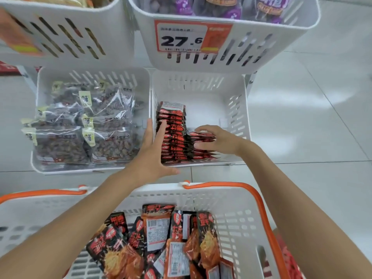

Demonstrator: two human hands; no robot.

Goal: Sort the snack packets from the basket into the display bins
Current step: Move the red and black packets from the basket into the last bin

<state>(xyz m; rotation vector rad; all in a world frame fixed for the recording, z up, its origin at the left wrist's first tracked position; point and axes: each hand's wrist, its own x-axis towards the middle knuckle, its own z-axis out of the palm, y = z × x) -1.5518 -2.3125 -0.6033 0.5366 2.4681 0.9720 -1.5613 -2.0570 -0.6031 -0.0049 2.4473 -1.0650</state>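
mid-sort, right hand (218, 140) pinches a bunch of red packets (201, 136) into the bin (201, 91) at frame centre, left hand (152, 152) straight-fingered against the row (173, 125); next likely more from the basket (161, 191) at bottom

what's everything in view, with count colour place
white slotted plastic display bins: four, two upper, two lower
white plastic basket with orange handles: one, nearest
red-and-black foil snack packets: many, lower right bin row, basket heap
clear plastic bags of brown nuts: several, lower left bin
purple wrapped packets: several, upper right bin
orange-and-white price tag: one, upper right bin
left grip: open, touching the row
right grip: holds packets, same bin
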